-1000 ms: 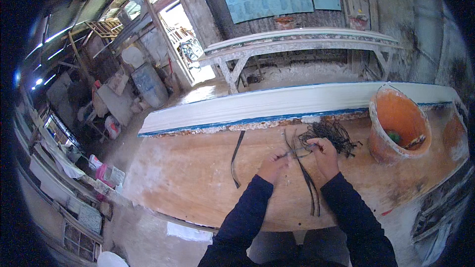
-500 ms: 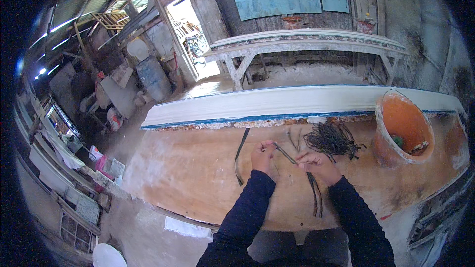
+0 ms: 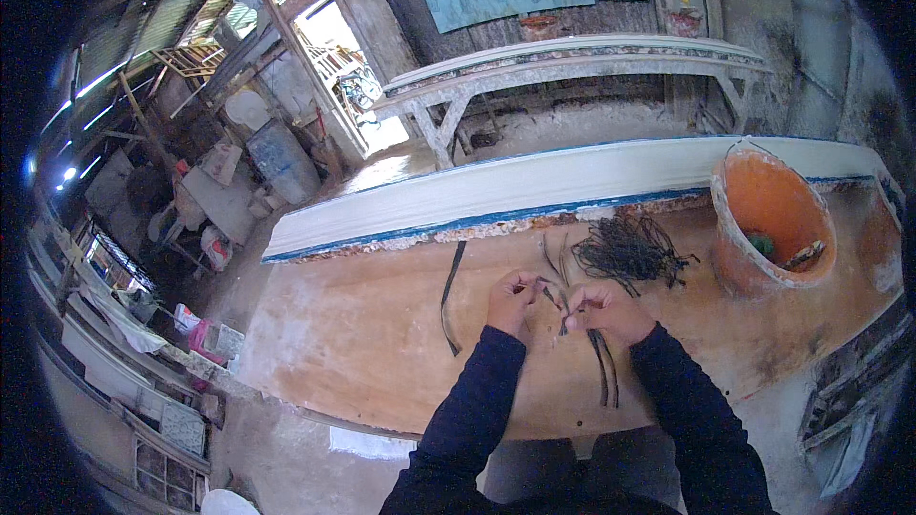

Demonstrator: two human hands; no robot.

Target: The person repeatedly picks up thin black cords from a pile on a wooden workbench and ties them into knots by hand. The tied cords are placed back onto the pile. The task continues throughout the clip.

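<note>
Left hand (image 3: 513,305): fingertips closed together; we pinch one end of a short dark strip (image 3: 552,298) between them.
Right hand (image 3: 613,313): thumb and fingers pinched on the same strip's nearer part; we cannot tell how much our fingers hide.
Held strip: between our two hands, its long axis slanting from the left fingertips toward us and rightward, its near tip pointing at our body.
Loose pair: two dark strips (image 3: 603,372) on our side of the right hand, lengthwise toward us.
Thin strips (image 3: 561,257): just beyond our fingers, pointing away; whether they join the loose pair is hidden.
Single strip (image 3: 447,300): left of our left hand, slightly bowed, running away from us.
Black tangle (image 3: 630,250): just beyond our right hand.
Wooden tabletop (image 3: 363,324): under both our hands.
Orange bucket (image 3: 733,253): well right of our right hand, mouth tipped toward us.
White slab (image 3: 477,189): blue-edged, lying crosswise beyond our hands.
</note>
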